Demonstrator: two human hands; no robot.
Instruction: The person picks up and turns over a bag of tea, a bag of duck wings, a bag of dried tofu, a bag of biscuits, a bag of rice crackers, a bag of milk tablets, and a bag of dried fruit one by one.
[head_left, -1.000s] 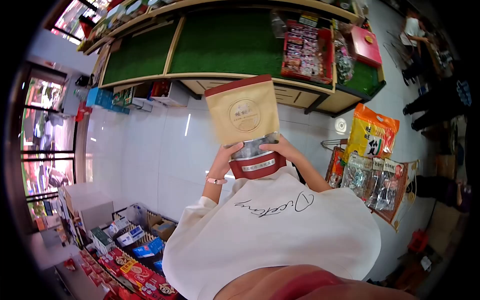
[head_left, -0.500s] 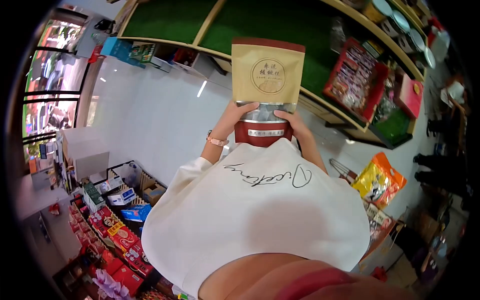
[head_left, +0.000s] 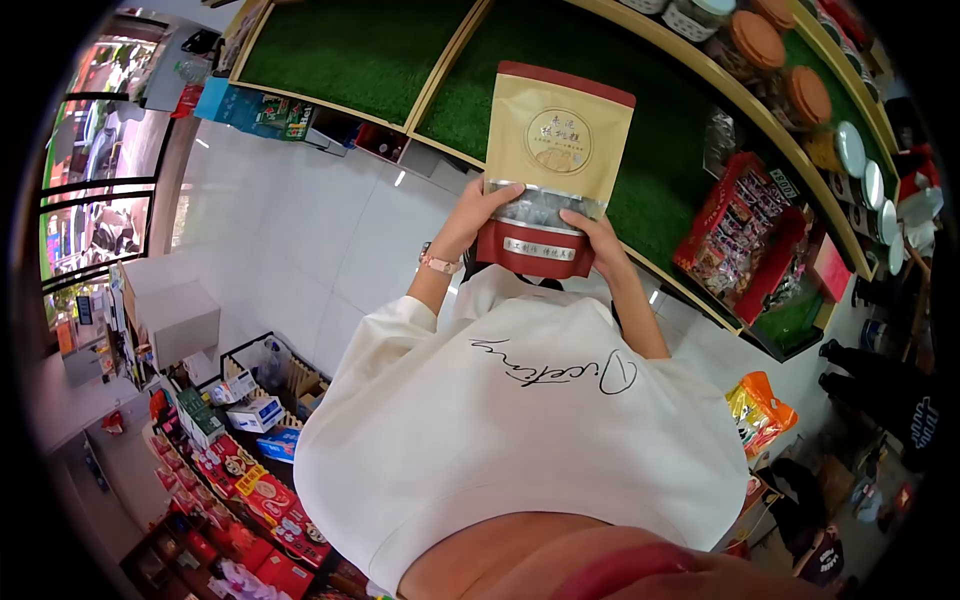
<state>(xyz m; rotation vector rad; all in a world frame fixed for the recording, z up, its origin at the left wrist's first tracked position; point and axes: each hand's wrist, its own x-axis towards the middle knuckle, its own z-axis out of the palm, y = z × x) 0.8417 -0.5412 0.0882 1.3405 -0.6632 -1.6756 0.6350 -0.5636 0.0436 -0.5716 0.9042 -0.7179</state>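
A stand-up pouch point(head_left: 555, 160) is held upright between my two hands, its printed front towards me. It has a tan upper part with a round printed label, a dark red top edge, a see-through band showing wrapped pieces, and a dark red base with a white strip. My left hand point(head_left: 474, 214) grips its left side, thumb lying across the clear band. On the right side my right hand point(head_left: 597, 240) holds it the same way. The fingers of both hands are mostly hidden behind the pouch.
Ahead stands a wooden display shelf point(head_left: 445, 62) lined with green turf. A red box point(head_left: 735, 235) of small wrapped packs and lidded jars point(head_left: 760, 40) stand on it at right. Boxed goods point(head_left: 262, 495) fill the lower left. An orange-yellow bag point(head_left: 760, 412) is at right.
The pouch and both hands have shifted a little right in view, and the pouch leans slightly more. The shelf shows from a shifted angle, with more jars visible. Both hands keep their grip.
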